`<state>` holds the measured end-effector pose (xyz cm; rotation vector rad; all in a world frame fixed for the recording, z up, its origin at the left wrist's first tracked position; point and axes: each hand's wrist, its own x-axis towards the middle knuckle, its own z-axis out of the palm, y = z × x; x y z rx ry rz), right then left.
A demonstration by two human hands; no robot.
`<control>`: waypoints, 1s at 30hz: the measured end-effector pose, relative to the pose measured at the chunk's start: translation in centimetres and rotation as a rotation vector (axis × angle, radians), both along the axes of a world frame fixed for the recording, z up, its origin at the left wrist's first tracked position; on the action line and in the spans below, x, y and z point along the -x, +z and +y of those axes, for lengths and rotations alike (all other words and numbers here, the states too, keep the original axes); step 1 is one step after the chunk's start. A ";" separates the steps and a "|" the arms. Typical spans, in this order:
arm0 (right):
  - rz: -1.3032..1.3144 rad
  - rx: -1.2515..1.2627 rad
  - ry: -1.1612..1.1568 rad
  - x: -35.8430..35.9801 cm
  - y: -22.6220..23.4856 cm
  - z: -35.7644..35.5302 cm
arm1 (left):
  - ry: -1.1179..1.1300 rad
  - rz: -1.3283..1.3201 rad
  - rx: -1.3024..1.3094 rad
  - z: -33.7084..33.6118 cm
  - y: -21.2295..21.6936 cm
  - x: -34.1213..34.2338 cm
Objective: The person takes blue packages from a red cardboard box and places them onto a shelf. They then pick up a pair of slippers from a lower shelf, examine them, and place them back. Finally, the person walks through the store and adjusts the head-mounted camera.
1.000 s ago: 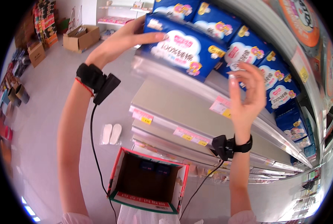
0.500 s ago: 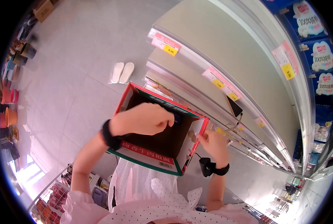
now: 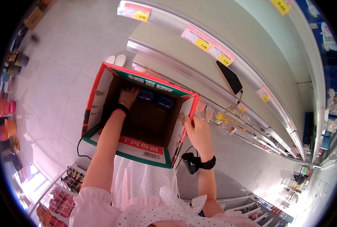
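Note:
An open cardboard box (image 3: pixel 100 94) with red and green edges stands on the floor below me. My left hand (image 3: pixel 128 97) reaches deep into it, fingers down beside two dark blue packs (image 3: pixel 155 100) lying at the box's far end. Whether it grips one I cannot tell. My right hand (image 3: pixel 195 127) is shut on the box's right flap (image 3: pixel 187 115). Both wrists carry black bands with cables.
Pale metal shelves (image 3: pixel 229 34) with pink and yellow price tags rise on the right. A black phone (image 3: pixel 229 76) lies on one shelf. Blue packs (image 3: pixel 329 34) fill the top right shelf. White slippers (image 3: pixel 115 59) sit beyond the box. Colourful cups (image 3: pixel 8 109) line the left.
My view dropped from the upper shelf to the box. My left hand went from the box's near side deeper toward the blue packs. My right hand moved onto the right flap.

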<state>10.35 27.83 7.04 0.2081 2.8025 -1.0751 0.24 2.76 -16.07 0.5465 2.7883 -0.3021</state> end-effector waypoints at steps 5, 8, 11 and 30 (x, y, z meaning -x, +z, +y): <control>0.021 0.050 -0.067 0.1 -0.6 -0.3 | -0.108 -0.088 -0.018 1.4 2.2 -0.1; -0.021 0.055 -0.088 0.0 0.4 -1.0 | -0.080 -0.059 0.023 2.5 1.3 -0.2; 0.003 0.076 -0.061 -0.1 -0.2 -0.5 | -0.033 0.074 0.111 2.9 0.0 -0.7; 0.386 0.592 0.300 0.3 6.9 -1.2 | 0.242 -0.601 -1.476 -1.5 34.5 -3.3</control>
